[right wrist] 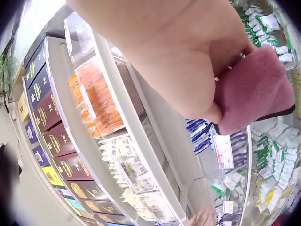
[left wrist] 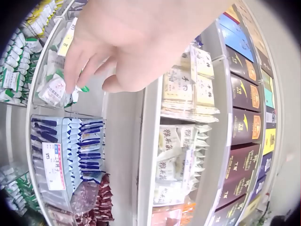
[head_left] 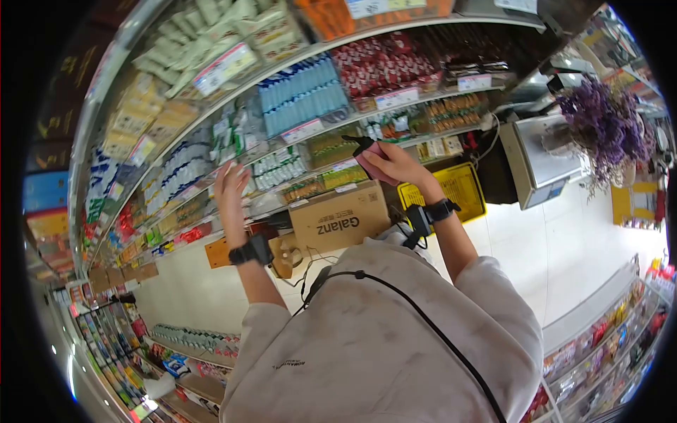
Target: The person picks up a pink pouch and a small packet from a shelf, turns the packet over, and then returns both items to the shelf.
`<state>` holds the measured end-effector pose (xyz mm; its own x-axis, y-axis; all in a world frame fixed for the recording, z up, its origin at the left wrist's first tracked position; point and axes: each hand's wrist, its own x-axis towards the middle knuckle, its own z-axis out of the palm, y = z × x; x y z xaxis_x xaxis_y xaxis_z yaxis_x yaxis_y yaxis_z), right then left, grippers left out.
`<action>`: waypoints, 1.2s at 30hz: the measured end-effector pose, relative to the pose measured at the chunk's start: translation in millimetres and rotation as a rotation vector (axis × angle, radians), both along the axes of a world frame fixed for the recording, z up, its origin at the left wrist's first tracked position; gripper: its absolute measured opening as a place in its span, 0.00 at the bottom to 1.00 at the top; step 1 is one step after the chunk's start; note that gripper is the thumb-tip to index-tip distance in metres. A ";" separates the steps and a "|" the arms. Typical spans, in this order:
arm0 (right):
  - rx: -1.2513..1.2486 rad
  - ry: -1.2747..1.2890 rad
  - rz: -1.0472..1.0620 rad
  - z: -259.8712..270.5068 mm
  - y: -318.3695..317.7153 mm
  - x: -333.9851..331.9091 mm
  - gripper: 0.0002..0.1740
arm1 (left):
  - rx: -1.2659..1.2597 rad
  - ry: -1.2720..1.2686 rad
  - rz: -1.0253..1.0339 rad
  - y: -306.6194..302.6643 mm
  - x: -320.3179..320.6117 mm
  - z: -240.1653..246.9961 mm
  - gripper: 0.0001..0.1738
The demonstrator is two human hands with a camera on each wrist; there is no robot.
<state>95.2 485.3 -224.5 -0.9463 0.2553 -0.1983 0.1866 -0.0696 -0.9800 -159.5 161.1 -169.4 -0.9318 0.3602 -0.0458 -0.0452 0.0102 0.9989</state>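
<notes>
- Left hand (left wrist: 141,42): fingers loosely spread, with the fingertips at small white-and-green plastic packets (left wrist: 52,90).
- Right hand (right wrist: 188,52): fingers and thumb curled round a black-edged pink fabric cloth (right wrist: 256,89).

The right hand (right wrist: 178,61) hides most of the pink cloth (right wrist: 256,89).

Bright shop light, fisheye edges

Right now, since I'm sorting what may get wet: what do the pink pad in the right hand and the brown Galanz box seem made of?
The pink pad: soft cloth, perhaps microfibre; matte, fuzzy nap. The brown Galanz box: likely cardboard; dull kraft faces, printed lettering.
</notes>
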 end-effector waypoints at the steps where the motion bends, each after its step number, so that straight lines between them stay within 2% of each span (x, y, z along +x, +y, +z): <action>1: -0.038 -0.066 0.011 -6.8 10.5 1.0 0.16 | 0.022 0.005 -0.060 1.5 17.3 14.0 0.25; 2: -0.063 -0.123 0.026 -18.3 23.0 0.3 0.18 | -0.060 -0.005 -0.043 3.6 29.9 23.6 0.23; 4: 0.110 0.003 -0.222 -103.1 40.6 -13.7 0.18 | -0.172 -0.011 -0.011 0.0 54.4 36.3 0.20; 6: 0.422 0.137 -0.466 -170.3 59.4 -26.0 0.16 | -0.222 0.000 0.015 -5.3 74.0 44.2 0.19; 8: 0.231 -0.114 -0.380 -183.3 87.8 -39.9 0.18 | -0.266 -0.009 0.054 -9.9 89.0 46.8 0.19; 11: 0.264 -0.271 -0.402 -196.3 105.7 -62.0 0.24 | -0.321 -0.034 0.101 -19.2 107.4 44.6 0.19; 12: 0.408 -0.307 -0.429 -224.0 113.5 -76.5 0.27 | -0.339 -0.046 0.115 -23.3 114.2 43.8 0.19; 13: 0.557 -0.337 -0.456 -225.7 116.8 -88.4 0.31 | -0.358 -0.047 0.131 -26.7 120.3 43.2 0.19; 14: 0.562 -0.420 -0.380 -227.4 122.7 -96.3 0.28 | -0.372 -0.047 0.150 -28.6 126.0 41.4 0.19; 17: 0.884 -0.400 -0.344 -268.5 129.1 -125.6 0.23 | -0.389 -0.103 0.238 -44.6 143.9 25.9 0.18; 18: 0.650 -0.585 -0.103 -250.0 139.4 -128.9 0.21 | -0.412 -0.108 0.242 -40.1 154.3 27.9 0.18; 20: 0.683 -0.656 0.018 -274.0 145.2 -137.3 0.22 | -0.457 -0.157 0.272 -32.8 168.8 39.4 0.18; 25: 0.897 -0.561 0.012 -340.2 161.8 -159.7 0.23 | -0.520 -0.188 0.361 -38.9 198.1 43.8 0.18; 30: 1.001 -0.496 -0.016 -373.0 175.0 -175.7 0.25 | -0.542 -0.255 0.449 -59.9 215.4 33.6 0.18; 36: 1.105 -0.373 -0.052 -407.7 186.8 -170.0 0.27 | -0.548 -0.301 0.447 -69.6 223.2 25.8 0.19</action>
